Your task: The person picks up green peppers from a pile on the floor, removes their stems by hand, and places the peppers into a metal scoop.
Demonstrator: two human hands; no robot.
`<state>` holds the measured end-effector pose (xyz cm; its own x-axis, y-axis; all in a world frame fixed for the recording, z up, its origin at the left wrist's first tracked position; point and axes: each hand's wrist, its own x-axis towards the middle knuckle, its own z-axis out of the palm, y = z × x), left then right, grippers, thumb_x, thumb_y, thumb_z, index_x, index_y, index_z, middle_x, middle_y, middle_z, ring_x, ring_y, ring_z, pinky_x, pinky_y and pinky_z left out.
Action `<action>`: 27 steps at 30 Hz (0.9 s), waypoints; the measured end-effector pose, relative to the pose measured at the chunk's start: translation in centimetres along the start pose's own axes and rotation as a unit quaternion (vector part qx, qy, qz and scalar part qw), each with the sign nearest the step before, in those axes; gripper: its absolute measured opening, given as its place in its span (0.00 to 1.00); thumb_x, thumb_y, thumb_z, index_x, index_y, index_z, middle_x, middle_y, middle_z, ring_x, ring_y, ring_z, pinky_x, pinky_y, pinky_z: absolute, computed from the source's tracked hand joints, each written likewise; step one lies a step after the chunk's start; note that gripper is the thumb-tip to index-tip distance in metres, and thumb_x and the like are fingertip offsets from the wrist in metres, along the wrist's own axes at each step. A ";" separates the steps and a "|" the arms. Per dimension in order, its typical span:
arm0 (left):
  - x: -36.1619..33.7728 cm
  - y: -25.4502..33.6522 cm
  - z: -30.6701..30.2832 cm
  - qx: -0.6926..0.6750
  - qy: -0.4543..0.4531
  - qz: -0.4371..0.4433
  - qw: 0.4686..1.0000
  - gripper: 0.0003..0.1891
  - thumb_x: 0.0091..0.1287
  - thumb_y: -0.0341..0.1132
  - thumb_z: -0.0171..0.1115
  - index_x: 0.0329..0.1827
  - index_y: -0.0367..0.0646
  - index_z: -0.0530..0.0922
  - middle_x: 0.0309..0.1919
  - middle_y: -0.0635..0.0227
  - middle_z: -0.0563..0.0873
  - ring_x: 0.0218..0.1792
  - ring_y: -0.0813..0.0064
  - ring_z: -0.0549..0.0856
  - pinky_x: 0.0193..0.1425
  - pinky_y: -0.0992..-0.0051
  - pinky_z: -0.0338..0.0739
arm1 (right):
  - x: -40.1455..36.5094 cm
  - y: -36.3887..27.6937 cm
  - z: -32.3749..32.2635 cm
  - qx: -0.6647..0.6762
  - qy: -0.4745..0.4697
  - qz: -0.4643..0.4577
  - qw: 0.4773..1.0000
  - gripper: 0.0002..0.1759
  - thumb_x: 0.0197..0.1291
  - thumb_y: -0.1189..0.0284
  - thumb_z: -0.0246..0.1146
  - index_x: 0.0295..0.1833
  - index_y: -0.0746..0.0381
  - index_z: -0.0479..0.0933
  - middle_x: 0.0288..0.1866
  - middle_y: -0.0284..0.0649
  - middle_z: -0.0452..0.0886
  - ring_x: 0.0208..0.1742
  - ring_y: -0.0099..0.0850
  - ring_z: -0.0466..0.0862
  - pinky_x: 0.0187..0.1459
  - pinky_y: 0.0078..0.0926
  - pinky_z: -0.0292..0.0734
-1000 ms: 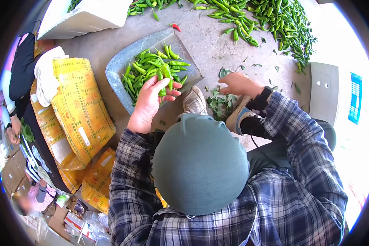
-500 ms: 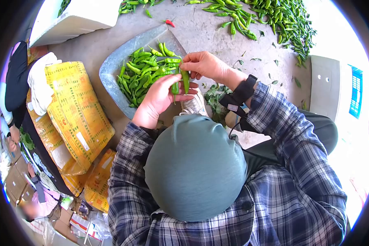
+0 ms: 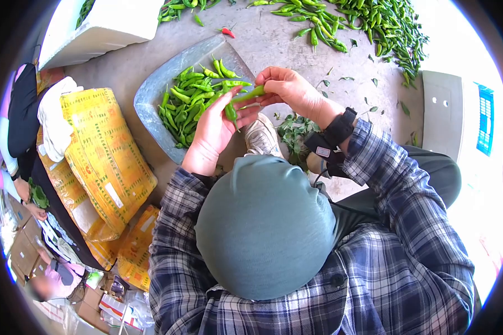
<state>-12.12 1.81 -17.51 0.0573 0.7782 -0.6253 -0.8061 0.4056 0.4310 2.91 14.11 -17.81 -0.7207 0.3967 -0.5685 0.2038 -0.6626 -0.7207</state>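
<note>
My right hand (image 3: 293, 94) pinches one end of a green chili pepper (image 3: 248, 96), which lies nearly level and points left toward my other palm. Another green chili pepper (image 3: 230, 110) hangs down in my left hand (image 3: 211, 129), between its thumb and fingers. Just beyond both hands, a grey scoop-shaped pan (image 3: 151, 92) bears a heap of green chili peppers (image 3: 191, 95). Its near right part is partly hidden behind my hands.
A large pile of green peppers (image 3: 394, 33) covers the floor at the far right. One red pepper (image 3: 228, 33) lies beyond the pan. Loose leaves (image 3: 296, 131) sit by my shoe (image 3: 261, 137). Yellow wrapped packages (image 3: 103, 151) stand left, a white foam box (image 3: 103, 33) behind. Other people sit at far left.
The pepper in my right hand has swung from upright to nearly level. My right hand has shifted slightly right, while the left hand keeps its pepper.
</note>
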 end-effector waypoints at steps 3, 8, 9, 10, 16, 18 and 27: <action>0.4 -0.3 -0.1 -0.058 0.015 0.028 0.998 0.20 0.71 0.42 0.38 0.59 0.38 0.65 0.54 0.51 0.75 0.54 0.57 0.76 0.59 0.59 0.70 | 0.0 1.0 0.0 0.047 0.007 -0.027 0.999 0.08 0.57 0.77 0.54 0.43 0.64 0.71 0.40 0.38 0.78 0.39 0.27 0.81 0.47 0.21 0.77; 1.1 -0.8 -0.1 -0.100 0.001 0.053 0.994 0.19 0.71 0.41 0.37 0.58 0.39 0.65 0.52 0.56 0.75 0.55 0.63 0.74 0.62 0.61 0.66 | 0.0 2.2 1.4 0.006 -0.013 -0.062 0.998 0.10 0.55 0.81 0.56 0.44 0.64 0.71 0.43 0.38 0.78 0.43 0.27 0.80 0.49 0.23 0.76; 1.0 -0.9 0.2 -0.110 0.021 0.057 0.992 0.18 0.71 0.41 0.38 0.57 0.39 0.67 0.51 0.58 0.75 0.53 0.65 0.74 0.60 0.62 0.67 | 0.3 2.4 1.5 -0.042 -0.002 -0.092 0.995 0.10 0.54 0.81 0.57 0.44 0.65 0.73 0.40 0.37 0.78 0.41 0.25 0.80 0.46 0.23 0.77; 0.9 -0.8 0.4 -0.119 0.041 0.062 0.990 0.17 0.71 0.40 0.39 0.55 0.39 0.68 0.50 0.59 0.75 0.52 0.66 0.75 0.59 0.63 0.68 | 0.5 2.7 1.5 -0.090 0.009 -0.122 0.988 0.11 0.52 0.81 0.58 0.43 0.65 0.74 0.38 0.35 0.78 0.39 0.24 0.80 0.43 0.23 0.77; 1.0 -1.2 -0.9 -0.033 0.009 0.079 0.996 0.14 0.70 0.36 0.43 0.51 0.38 0.70 0.49 0.61 0.76 0.53 0.68 0.74 0.59 0.65 0.67 | 0.2 2.0 1.6 -0.051 -0.006 -0.052 0.997 0.11 0.56 0.77 0.58 0.45 0.65 0.76 0.37 0.35 0.81 0.37 0.20 0.79 0.40 0.20 0.77; 1.0 -1.0 -0.7 -0.062 0.005 0.064 0.996 0.14 0.69 0.36 0.43 0.51 0.38 0.70 0.48 0.61 0.75 0.52 0.68 0.74 0.58 0.65 0.67 | 0.2 2.0 1.6 -0.068 -0.002 -0.056 0.996 0.11 0.57 0.72 0.59 0.45 0.64 0.76 0.37 0.34 0.81 0.35 0.20 0.79 0.38 0.19 0.77; 1.6 -1.7 -0.9 -0.001 0.024 0.048 0.999 0.11 0.66 0.26 0.48 0.51 0.41 0.70 0.45 0.62 0.76 0.46 0.70 0.78 0.47 0.72 0.76 | 1.2 3.9 2.0 -0.165 0.004 -0.038 0.986 0.18 0.53 0.70 0.61 0.49 0.65 0.75 0.36 0.36 0.82 0.34 0.22 0.81 0.35 0.21 0.79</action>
<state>-11.20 1.89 -19.86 -0.0481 0.7890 -0.6125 -0.8072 0.3305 0.4891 1.49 10.73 -20.51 -0.7376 0.4425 -0.5100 0.3544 -0.3892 -0.8502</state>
